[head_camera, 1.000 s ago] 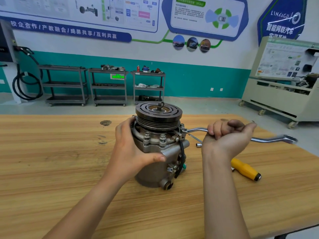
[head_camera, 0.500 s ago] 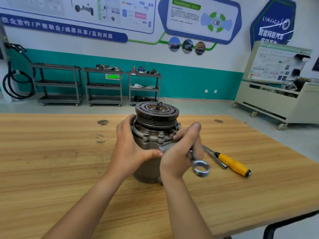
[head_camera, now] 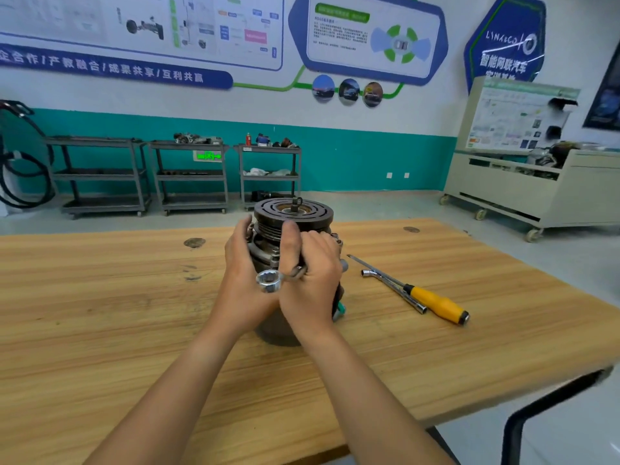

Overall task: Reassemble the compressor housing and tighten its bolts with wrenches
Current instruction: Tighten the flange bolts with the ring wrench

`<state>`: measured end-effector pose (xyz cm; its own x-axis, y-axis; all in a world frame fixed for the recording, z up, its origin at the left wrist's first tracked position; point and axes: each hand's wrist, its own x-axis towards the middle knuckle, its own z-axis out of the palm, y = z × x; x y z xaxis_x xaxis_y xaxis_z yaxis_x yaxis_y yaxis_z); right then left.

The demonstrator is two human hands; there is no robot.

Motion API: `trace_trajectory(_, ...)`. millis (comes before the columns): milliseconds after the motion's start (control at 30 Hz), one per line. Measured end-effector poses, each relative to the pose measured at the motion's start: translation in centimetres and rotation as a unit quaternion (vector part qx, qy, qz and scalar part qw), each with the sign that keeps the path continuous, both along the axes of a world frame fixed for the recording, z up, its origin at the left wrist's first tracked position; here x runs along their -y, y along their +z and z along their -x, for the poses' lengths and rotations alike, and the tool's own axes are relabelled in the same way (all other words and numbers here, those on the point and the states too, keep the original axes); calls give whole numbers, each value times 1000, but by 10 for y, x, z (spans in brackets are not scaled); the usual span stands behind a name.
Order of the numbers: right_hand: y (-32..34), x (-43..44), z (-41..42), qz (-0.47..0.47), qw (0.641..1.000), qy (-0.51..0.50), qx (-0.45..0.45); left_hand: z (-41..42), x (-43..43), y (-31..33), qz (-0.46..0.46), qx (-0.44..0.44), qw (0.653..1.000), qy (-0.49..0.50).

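Observation:
The grey compressor (head_camera: 292, 217), with a dark grooved pulley on top, stands upright in the middle of the wooden table (head_camera: 100, 313). My left hand (head_camera: 242, 280) holds its left side, fingers wrapped round the housing. My right hand (head_camera: 312, 280) grips a silver ring wrench (head_camera: 268, 280) in front of the housing; the wrench's free ring end sticks out toward me and to the left, over my left hand. The wrench's other end is hidden behind my fingers near the flange bolts.
A yellow-handled screwdriver (head_camera: 436, 303) and a thin L-shaped socket wrench (head_camera: 389, 286) lie on the table to the right of the compressor. The table's right edge and a black leg (head_camera: 523, 417) are close. Shelving carts and a training bench stand on the floor behind.
My right hand has swung the wrench from the compressor's right side round to its front, so the free ring end now points left. My left hand has kept its hold.

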<state>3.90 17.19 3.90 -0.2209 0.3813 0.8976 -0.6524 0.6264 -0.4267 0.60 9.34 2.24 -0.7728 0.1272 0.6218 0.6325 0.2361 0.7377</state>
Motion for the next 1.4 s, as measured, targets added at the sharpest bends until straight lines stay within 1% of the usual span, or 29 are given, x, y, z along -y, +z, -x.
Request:
trace_trajectory(67, 7, -11, -9, -24, 997, 73, 11, -5, 2, -3, -1, 13, 1000, -8)
trace_trajectory(133, 11, -19, -10, 11, 989, 146, 22, -5, 3, -6, 1, 23, 1000, 9)
trace_trajectory(167, 13, -20, -8, 30, 986, 163, 20, -5, 3, -8, 5, 25, 1000, 12)
trace_trajectory(200, 15, -19, -5, 35, 987, 157, 8, -4, 3, -8, 8, 28, 999, 14)
trace_trajectory(300, 19, -12, 5, 11, 995, 93, -40, -1, 3, -10, 4, 30, 999, 8)
trace_trajectory(367, 22, -11, 8, -35, 995, 49, -81, 2, 3, -12, 4, 34, 999, -1)
trace_trajectory(400, 24, -11, 8, -67, 991, 44, -107, 4, 3, -14, 4, 34, 999, -3)
trace_trajectory(433, 27, -12, 5, -94, 986, 58, -127, 5, 2, -16, 4, 27, 1000, 3)
trace_trajectory(467, 33, -15, 2, -97, 980, 96, -147, 6, 2, -17, 5, 14, 1000, 15)
trace_trajectory(500, 43, -22, -3, -55, 973, 154, -161, 7, 2, -18, 13, -2, 999, 31)
trace_trajectory(533, 56, -33, -8, 24, 957, 235, -166, 8, 3, -19, 20, -12, 999, 44)
trace_trajectory(600, 85, -64, -18, 198, 889, 375, -173, 8, 4, -20, 28, -14, 998, 50)
trace_trajectory(667, 104, -100, -23, 300, 829, 447, -151, 7, 4, -20, 29, -15, 998, 48)
trace_trajectory(733, 111, -124, -24, 374, 793, 471, -99, 5, 2, -22, 25, -16, 998, 49)
trace_trajectory(833, 99, -142, -13, 466, 746, 475, -24, 2, -1, -24, 22, -11, 999, 42)
trace_trajectory(933, 83, -147, -3, 519, 699, 490, 38, 1, -3, -20, 16, 12, 999, 38)
trace_trajectory(1000, 72, -144, -1, 532, 677, 501, 84, 1, -1, -18, 21, 12, 999, 37)
trace_trajectory(1033, 66, -142, -2, 533, 676, 497, 115, 2, 1, -16, 23, 12, 999, 37)
trace_trajectory(1067, 60, -139, -4, 526, 684, 482, 152, 3, 3, -14, 23, 12, 999, 38)
trace_trajectory(1133, 46, -132, -9, 480, 731, 422, 240, 6, 7, -10, 11, 19, 999, 49)
trace_trajectory(1200, 30, -123, -17, 397, 783, 355, 322, 10, 10, -6, -9, 25, 998, 56)
trace_trajectory(1233, 21, -117, -22, 358, 800, 329, 352, 12, 11, -5, -15, 25, 998, 56)
trace_trajectory(1300, 3, -103, -33, 295, 823, 290, 390, 14, 11, -3, -21, 30, 998, 59)
trace_trajectory(1400, -19, -76, -45, 201, 873, 233, 378, 16, 9, -1, -44, 34, 996, 73)
